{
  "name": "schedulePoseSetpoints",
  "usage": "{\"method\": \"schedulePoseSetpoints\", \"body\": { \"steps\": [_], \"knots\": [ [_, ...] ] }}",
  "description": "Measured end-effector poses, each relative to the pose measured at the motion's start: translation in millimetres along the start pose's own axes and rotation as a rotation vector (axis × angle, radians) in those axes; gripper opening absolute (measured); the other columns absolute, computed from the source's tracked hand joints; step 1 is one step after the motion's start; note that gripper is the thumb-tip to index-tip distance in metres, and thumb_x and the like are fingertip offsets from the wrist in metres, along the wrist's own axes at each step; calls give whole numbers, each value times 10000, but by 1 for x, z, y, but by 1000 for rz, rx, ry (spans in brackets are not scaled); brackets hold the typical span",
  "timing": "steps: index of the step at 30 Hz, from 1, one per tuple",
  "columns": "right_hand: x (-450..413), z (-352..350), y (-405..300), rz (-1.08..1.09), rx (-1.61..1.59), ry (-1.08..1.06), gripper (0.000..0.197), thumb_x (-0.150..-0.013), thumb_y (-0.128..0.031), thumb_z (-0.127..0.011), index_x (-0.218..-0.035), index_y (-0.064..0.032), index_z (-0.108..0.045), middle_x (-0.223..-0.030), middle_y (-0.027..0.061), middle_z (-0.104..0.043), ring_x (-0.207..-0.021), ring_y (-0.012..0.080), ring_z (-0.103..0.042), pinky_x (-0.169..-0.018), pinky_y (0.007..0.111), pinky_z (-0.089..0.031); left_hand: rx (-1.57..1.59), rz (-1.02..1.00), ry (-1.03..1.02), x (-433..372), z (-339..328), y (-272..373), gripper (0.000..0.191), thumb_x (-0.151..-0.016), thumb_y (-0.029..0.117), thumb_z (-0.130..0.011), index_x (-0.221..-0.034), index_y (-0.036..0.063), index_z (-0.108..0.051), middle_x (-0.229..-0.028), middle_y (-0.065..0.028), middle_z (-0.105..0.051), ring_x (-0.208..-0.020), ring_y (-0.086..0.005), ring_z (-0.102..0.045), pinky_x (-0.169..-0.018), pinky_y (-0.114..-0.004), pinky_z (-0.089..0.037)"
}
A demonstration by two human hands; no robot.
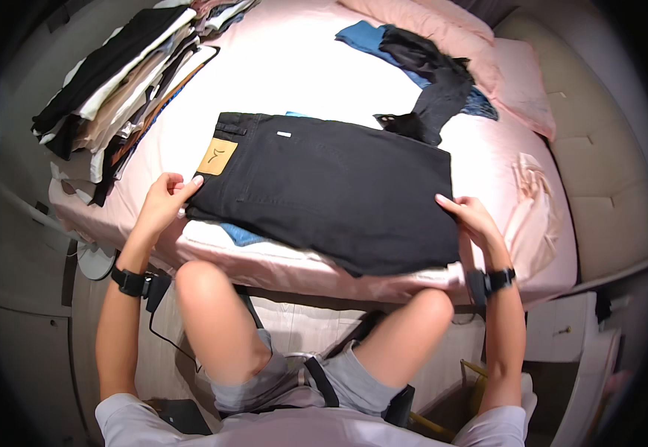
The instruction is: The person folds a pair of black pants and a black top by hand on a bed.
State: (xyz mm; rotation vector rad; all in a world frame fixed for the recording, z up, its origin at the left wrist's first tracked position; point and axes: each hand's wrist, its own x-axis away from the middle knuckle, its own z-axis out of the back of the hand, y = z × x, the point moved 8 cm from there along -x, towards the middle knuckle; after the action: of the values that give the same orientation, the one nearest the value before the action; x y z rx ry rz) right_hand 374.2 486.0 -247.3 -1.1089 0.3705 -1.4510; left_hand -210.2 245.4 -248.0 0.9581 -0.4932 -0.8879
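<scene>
A pair of black trousers [324,184], folded into a broad rectangle, spans the near part of the bed, its waistband and tan patch towards the left. My left hand [170,198] pinches the waistband's near corner just below the patch, thumb on top. At the other end, my right hand [472,218] grips the folded edge, thumb on top and fingers under the cloth. Beneath the trousers, a piece of blue denim [243,233] shows at the near edge. What else lies under them is hidden.
A long stack of folded clothes [128,84] lies at the bed's left side. Crumpled black garments [441,84] and blue ones lie at the back right, beside a pink pillow [519,84]. Bunched pale pink fabric [533,218] lies right of my right hand. A padded headboard [586,151] borders the bed.
</scene>
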Motion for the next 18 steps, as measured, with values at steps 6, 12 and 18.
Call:
{"method": "schedulePoseSetpoints", "body": {
  "steps": [6,12,18],
  "knots": [
    [26,-46,-32,-36,-321,-204,533,-798,-122,-813,-1215,120,-586,-1115,158,-679,-976,214,-662,-923,336,-523,362,433,-341,-7,-40,21,426,-857,263,-786,-1084,-66,-640,-970,-71,-673,-851,-111,-619,-807,-258,-500],
    [40,-40,-20,-170,-411,19,534,-713,-11,-818,-1188,98,-599,-1085,135,-687,-958,205,-661,-915,329,-517,265,553,-402,-14,-44,15,416,-756,110,-827,-1116,-18,-661,-962,-16,-688,-858,-85,-621,-807,-245,-497],
    [36,-26,-3,-264,-393,2,529,-686,0,-841,-1164,49,-623,-1055,97,-693,-968,188,-650,-903,315,-503,272,651,-327,-4,-43,31,438,-741,-27,-803,-1146,-23,-636,-1010,-33,-696,-895,-94,-642,-822,-263,-524]
  ]
}}
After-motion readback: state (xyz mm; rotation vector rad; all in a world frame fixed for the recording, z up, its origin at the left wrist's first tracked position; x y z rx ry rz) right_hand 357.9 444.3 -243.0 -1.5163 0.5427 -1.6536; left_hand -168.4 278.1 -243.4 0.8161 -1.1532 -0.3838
